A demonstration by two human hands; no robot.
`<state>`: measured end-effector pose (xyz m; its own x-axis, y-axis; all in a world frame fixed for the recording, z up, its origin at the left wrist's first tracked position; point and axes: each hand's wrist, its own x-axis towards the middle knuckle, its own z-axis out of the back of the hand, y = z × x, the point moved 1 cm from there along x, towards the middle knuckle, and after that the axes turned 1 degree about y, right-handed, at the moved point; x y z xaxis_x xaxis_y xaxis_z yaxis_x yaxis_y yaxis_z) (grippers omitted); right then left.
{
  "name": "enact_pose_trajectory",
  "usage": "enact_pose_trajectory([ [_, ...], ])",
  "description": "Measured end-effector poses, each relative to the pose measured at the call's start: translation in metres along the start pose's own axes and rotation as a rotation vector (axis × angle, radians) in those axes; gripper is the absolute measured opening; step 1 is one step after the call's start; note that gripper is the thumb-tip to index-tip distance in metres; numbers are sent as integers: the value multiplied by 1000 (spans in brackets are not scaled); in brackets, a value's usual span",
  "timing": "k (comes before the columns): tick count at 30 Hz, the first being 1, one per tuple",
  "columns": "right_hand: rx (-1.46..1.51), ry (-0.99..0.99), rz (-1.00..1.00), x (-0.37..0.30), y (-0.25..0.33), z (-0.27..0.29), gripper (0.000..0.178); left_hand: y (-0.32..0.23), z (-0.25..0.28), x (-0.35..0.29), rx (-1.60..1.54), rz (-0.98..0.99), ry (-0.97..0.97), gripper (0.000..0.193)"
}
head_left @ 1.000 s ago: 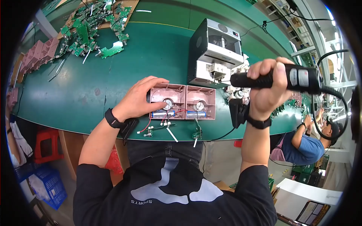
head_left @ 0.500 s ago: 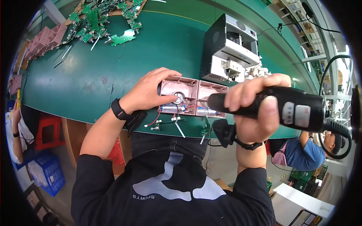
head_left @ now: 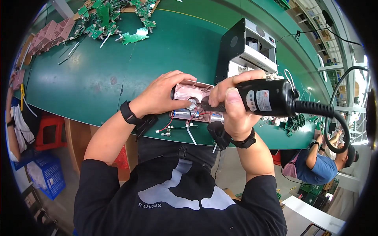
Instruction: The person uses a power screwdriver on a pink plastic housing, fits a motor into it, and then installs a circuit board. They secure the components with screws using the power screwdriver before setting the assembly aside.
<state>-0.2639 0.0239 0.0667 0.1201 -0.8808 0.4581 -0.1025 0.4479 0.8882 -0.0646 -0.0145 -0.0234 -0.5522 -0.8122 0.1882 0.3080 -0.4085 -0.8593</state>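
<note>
A pink plastic housing (head_left: 188, 92) lies open side up on the green table near its front edge. My left hand (head_left: 159, 96) grips its left end, fingers over the far wall and thumb beside a round white part (head_left: 192, 104) inside. In my right hand (head_left: 232, 104) is a black electric screwdriver (head_left: 269, 96), held level with its front end over the housing beside that round part. The exact tip is hard to make out. A blue-and-silver cylindrical battery (head_left: 185, 115) sits along the near wall with red wires. A small wired board (head_left: 167, 133) lies just in front.
A black-and-silver machine (head_left: 232, 47) stands beyond my right hand. Green circuit boards (head_left: 103, 19) are heaped at the far left, near stacked pink housings (head_left: 49, 37). A thick cable (head_left: 315, 108) trails from the screwdriver. People work at left and right (head_left: 319, 165).
My right hand has moved the screwdriver left, from the housing's right compartment to the round white part in the left one. My left hand still holds the housing.
</note>
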Motion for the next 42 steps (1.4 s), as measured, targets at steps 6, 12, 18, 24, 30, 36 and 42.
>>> enact_pose_trajectory([
  [6,-66,0,-9,1,-4,-6,30,-6,0,-1,40,10,8,62],
  [12,-58,-23,-18,4,15,-3,28,0,-2,2,0,-13,30,61],
  [18,115,-183,195,28,68,56,26,-10,6,-1,61,-17,16,61],
  [24,-177,-313,226,57,49,97,18,-5,9,3,-36,27,25,55],
  [30,-74,-277,54,55,45,90,18,1,5,2,-54,31,-36,42],
  [36,257,-24,41,18,66,18,27,5,-3,7,0,10,-62,33],
  [42,43,192,9,22,21,-20,35,10,-8,9,-14,-63,-127,29],
])
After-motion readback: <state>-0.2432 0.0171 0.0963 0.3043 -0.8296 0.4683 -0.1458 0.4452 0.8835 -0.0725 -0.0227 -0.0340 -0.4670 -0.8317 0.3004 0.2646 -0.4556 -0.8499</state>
